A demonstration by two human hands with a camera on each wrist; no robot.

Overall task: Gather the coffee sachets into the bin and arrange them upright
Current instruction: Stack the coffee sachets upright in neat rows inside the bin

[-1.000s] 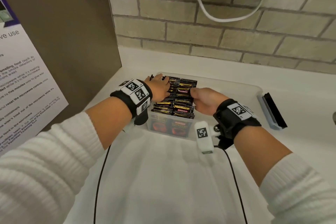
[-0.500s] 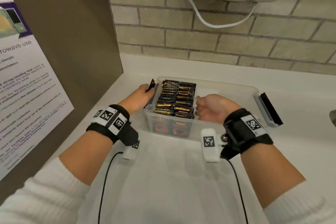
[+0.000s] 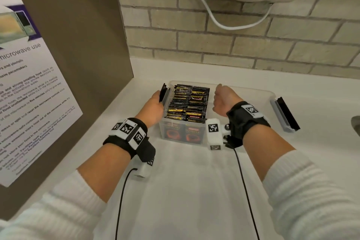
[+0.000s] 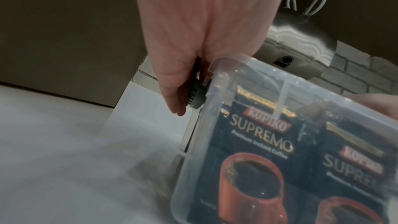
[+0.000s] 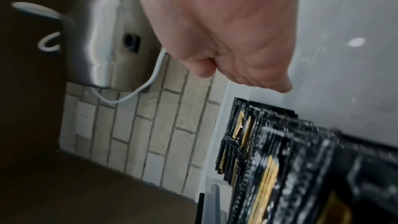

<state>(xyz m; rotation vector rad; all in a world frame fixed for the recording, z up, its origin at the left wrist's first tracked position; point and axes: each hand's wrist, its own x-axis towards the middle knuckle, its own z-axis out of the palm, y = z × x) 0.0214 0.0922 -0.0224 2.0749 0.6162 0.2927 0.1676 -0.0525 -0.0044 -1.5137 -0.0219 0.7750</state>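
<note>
Black-and-gold sachets point(image 3: 188, 103) in a clear bin point(image 3: 253, 95); beige brick wall point(image 3: 233, 45).

A microwave-use poster point(image 3: 29, 93) hangs on the brown panel point(image 3: 78, 25), and a white cable point(image 3: 228, 27) loops across the brick wall point(image 3: 194, 45).

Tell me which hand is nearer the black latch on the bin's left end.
Left. The left hand holds the black latch; the right hand hovers across the sachets, above the bin's empty side.
</note>
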